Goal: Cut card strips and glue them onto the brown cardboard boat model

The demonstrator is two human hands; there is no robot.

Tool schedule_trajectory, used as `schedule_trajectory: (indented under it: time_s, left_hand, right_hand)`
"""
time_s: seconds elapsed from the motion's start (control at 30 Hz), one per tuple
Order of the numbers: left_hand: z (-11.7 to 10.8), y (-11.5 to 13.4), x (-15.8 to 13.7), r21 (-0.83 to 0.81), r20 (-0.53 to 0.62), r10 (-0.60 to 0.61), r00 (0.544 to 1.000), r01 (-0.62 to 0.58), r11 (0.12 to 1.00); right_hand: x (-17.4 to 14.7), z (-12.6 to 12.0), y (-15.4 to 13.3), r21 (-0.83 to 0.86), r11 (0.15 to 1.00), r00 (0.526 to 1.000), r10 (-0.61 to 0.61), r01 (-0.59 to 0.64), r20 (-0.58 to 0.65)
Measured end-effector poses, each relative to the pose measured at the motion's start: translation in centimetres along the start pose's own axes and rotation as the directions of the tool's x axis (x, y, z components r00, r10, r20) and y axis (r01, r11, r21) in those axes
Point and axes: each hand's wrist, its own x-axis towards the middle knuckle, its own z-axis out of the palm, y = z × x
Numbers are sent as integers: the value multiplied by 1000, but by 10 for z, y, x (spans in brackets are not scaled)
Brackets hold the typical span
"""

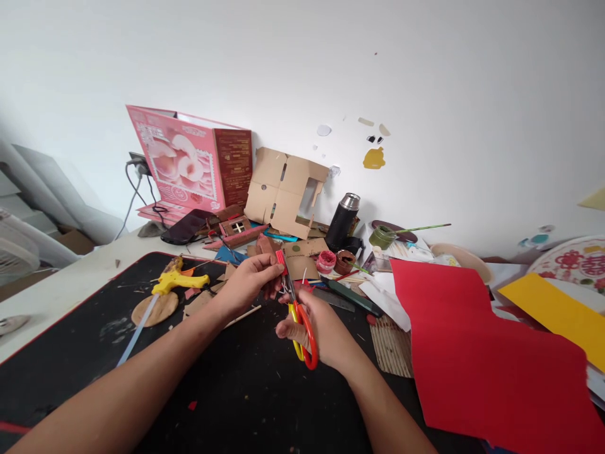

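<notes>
The left hand (249, 279) pinches a red piece (280, 256), probably light and flimsy, best edge-held; the right hand (325, 329) grips scissors (311, 347).

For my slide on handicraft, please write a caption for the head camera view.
Over a black mat, the left hand holds a small red piece by the scissors gripped in the right hand.

You face a white wall (302, 63) in soft, pale light, marked with small blotches, among them a mustard-yellow patch (374, 158). Your white desk (94, 274) stands before it, partly covered by a red-edged black desk mat (255, 397). To your left, a power plug (140, 168) sits near the wall.
</notes>
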Motion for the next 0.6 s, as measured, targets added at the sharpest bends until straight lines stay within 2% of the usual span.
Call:
schedule_trajectory:
  time_s: [0.6]
  left_hand:
    - [0, -2, 2, 0, -7, -4, 1000, 4, 1000]
  right_hand:
    - [0, -3, 6, -4, 1000, 999, 3, -3, 36]
